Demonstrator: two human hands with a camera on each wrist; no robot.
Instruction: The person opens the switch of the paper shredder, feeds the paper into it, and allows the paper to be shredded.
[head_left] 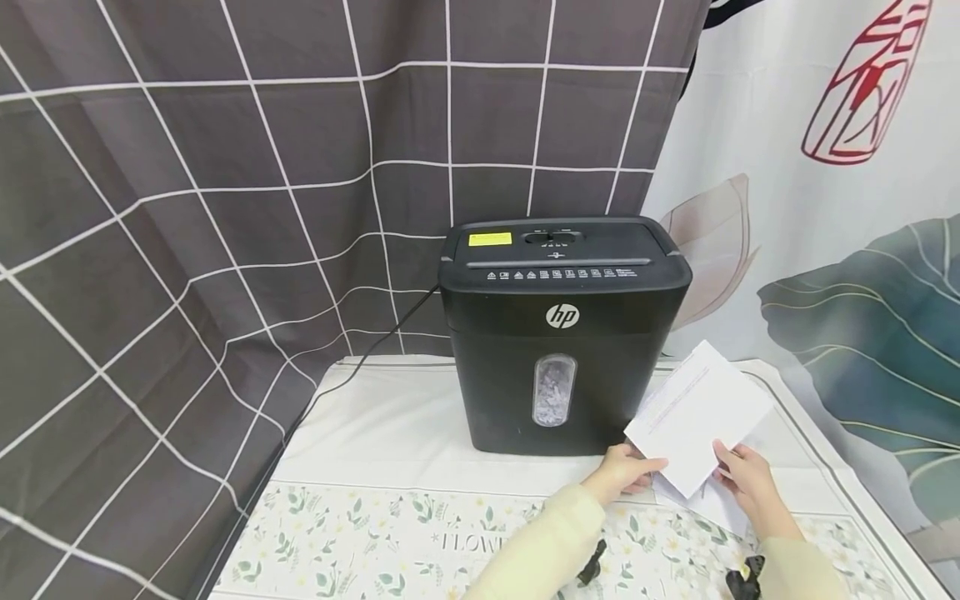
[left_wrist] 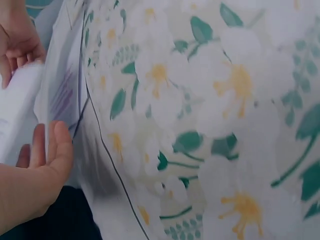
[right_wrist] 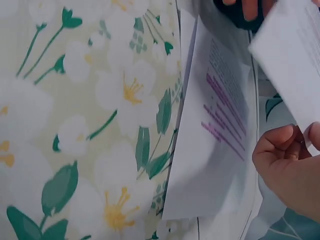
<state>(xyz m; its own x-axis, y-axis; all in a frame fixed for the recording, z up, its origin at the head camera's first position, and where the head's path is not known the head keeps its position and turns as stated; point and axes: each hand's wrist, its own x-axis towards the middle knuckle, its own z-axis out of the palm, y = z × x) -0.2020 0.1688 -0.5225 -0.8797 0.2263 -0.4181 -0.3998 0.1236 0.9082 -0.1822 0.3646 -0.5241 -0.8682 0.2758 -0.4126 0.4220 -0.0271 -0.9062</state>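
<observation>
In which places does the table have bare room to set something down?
Two bare patches: white cloth between the black cable and the shredder, and floral cloth in front, left of the left sleeve. Crowded at right: the right hand holds a sheet above other paper, left hand close by.

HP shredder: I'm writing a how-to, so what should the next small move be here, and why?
I'd probably raise the printed sheet toward the feed slot on top of the HP shredder: the right hand pinches the sheet off to one side of the slot, and no paper shows in the slot.
</observation>
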